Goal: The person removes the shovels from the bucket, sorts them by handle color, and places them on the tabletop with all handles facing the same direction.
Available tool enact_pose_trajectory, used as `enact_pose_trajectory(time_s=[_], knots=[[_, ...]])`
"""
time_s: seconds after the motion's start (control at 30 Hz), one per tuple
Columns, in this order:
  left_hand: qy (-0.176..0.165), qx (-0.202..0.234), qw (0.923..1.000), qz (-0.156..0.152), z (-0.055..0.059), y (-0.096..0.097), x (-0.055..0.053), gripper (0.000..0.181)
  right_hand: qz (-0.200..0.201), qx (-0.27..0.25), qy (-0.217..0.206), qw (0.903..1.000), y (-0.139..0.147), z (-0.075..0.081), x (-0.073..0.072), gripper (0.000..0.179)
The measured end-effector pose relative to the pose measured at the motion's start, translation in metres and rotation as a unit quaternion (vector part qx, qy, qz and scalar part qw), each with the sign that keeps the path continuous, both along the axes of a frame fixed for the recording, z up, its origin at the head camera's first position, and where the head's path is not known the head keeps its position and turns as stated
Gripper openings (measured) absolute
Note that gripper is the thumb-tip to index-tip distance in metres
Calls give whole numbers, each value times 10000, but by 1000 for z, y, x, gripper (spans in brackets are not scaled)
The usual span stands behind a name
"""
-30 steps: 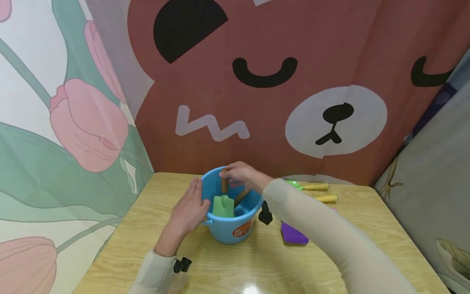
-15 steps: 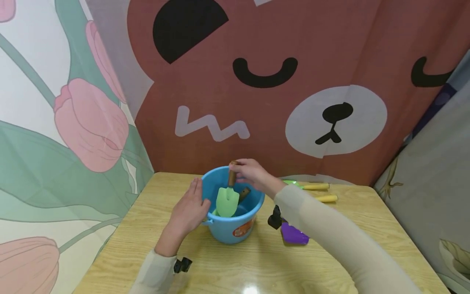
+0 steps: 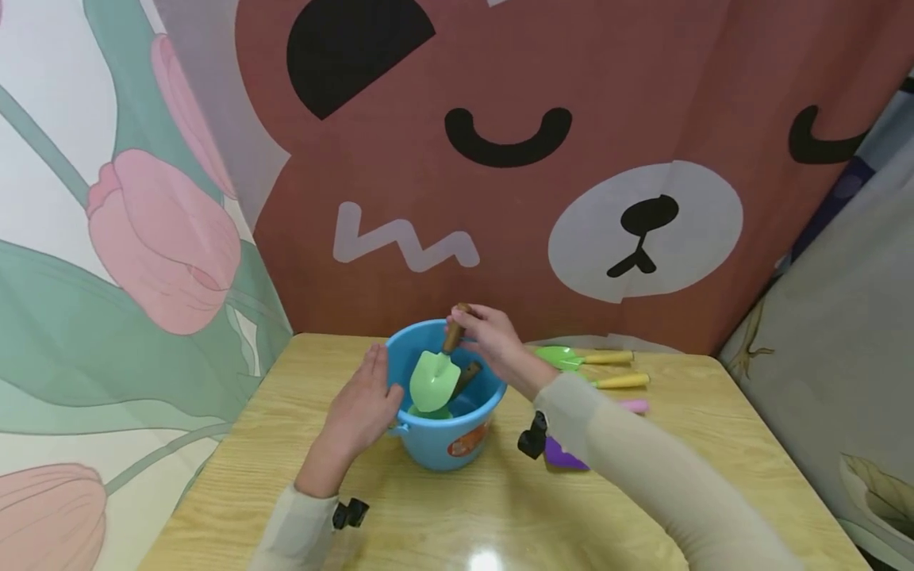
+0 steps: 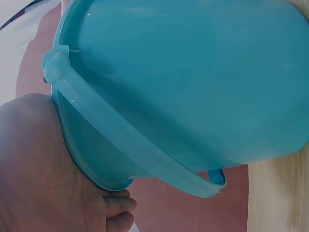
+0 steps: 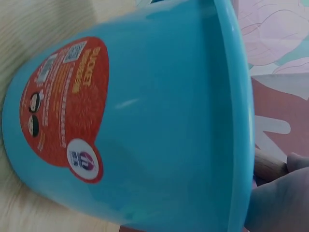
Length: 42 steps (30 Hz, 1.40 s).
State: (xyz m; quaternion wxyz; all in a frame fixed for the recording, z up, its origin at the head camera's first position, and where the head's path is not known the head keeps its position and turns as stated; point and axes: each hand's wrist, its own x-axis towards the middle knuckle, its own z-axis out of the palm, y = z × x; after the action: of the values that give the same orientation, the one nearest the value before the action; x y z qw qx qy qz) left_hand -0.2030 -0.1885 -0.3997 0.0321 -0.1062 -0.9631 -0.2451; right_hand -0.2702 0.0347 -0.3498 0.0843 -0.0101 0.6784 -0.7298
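A blue bucket (image 3: 446,448) stands on the table, with a red sticker (image 5: 67,101) on its side. My right hand (image 3: 494,337) grips the brown handle of a small trowel (image 3: 434,382), its light green blade slanting down to the left within the bucket's mouth. Lower in the bucket lies a second brown handle (image 3: 467,378), and some green (image 3: 431,413) shows under the held blade. My left hand (image 3: 364,406) rests against the left rim with fingers extended. The left wrist view shows the bucket's hanging handle (image 4: 130,140) beside that hand.
Right of the bucket lie a green-bladed tool (image 3: 560,358) with a yellow handle, another yellow handle (image 3: 623,381), a pink handle (image 3: 634,406) and a purple piece (image 3: 564,456), partly behind my right sleeve. A bear-print cloth (image 3: 400,174) hangs behind the wooden table (image 3: 428,523).
My right hand has risen slightly to the right, lifting the trowel. Its blade has swung from upright to a leftward slant. My left hand stays on the rim.
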Motion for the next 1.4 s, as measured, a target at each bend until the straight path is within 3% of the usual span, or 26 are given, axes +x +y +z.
enact_pose_trajectory(time_s=[0.47,0.77,1.1,1.4], knots=[[0,24,10000,83,1,-1,1,74,-544,-702,286,9956,5,8,13,40],[-39,-30,10000,63,2,-1,1,74,-766,-991,224,9919,11,10,16,38],[-85,-79,9999,93,2,0,0,74,-939,-1786,65,9794,24,17,22,38],[-120,-157,9997,126,4,0,1,73,-961,-2065,92,9737,32,24,24,32]])
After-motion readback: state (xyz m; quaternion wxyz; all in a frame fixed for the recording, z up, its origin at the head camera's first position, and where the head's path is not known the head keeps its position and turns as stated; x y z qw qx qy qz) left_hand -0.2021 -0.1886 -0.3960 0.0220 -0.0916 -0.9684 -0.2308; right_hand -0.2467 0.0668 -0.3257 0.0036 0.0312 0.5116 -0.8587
